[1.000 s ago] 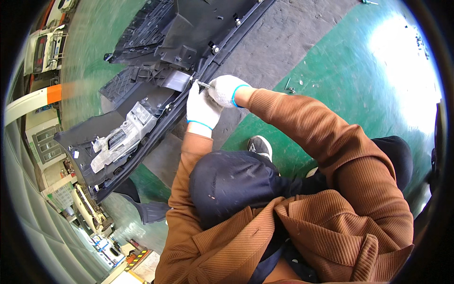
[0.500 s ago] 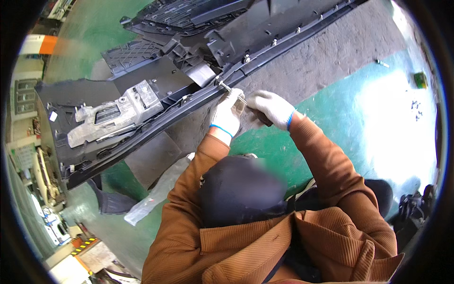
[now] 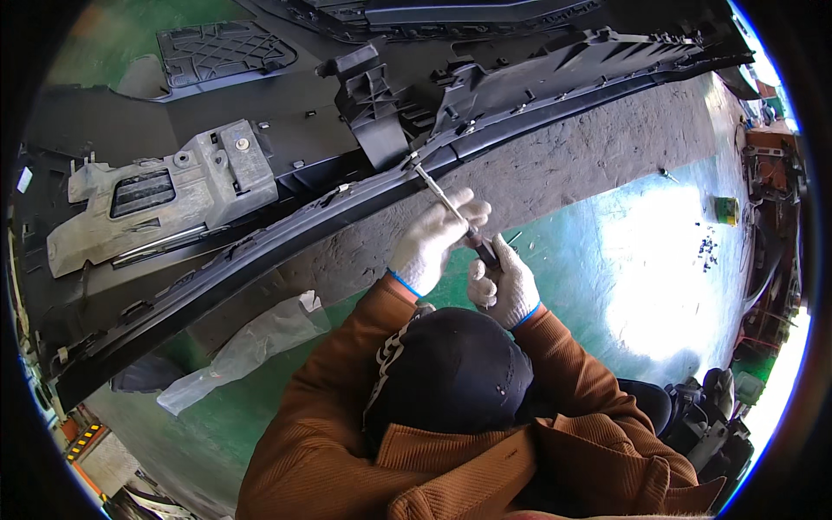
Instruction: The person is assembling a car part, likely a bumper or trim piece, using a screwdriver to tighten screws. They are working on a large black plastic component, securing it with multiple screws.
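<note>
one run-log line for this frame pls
left hand: on screwdriver shaft | right hand: at dark handle | shaft tip: at black panel edge | gray bracket: lying on panel

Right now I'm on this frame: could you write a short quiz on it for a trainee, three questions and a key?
1. True or false: the tool has its handle end at the right hand and its shaft end toward the long black trim.

2. Multiple choice: in this view, which is nearer the clear bag?
A. The left hand
B. The right hand
C. Both equally near

3. Fill in the blank: the white gloves have ____ cuff edges.

Key:
1. True
2. A
3. blue
</note>
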The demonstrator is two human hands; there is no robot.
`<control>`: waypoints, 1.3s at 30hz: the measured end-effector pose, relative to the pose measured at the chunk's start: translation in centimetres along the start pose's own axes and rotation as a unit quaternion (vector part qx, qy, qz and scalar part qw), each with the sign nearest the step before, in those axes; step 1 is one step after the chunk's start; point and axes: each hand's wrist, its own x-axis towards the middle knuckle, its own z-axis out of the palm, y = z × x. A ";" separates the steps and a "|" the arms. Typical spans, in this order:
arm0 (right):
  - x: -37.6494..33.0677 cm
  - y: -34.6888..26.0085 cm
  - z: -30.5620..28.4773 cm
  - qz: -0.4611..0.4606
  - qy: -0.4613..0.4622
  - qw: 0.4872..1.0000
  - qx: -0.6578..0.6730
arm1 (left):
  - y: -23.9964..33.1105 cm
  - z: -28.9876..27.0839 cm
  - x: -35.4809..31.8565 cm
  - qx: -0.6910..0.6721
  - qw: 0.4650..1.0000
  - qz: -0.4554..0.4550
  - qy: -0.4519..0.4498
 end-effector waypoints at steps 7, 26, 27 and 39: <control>0.0 2.0 1.8 -0.181 0.093 0.963 -0.177 | -1.4 -0.8 0.9 0.157 0.983 0.017 0.098; -0.4 0.7 0.4 -0.025 0.022 0.999 -0.042 | 0.3 0.2 -0.1 0.084 0.996 0.004 0.028; 0.0 1.7 1.0 -0.102 0.065 0.987 -0.110 | 0.4 0.2 0.0 0.164 0.985 -0.010 0.047; 0.1 2.7 2.8 -0.217 0.116 0.946 -0.213 | 0.0 -0.2 0.6 0.255 0.962 -0.017 0.092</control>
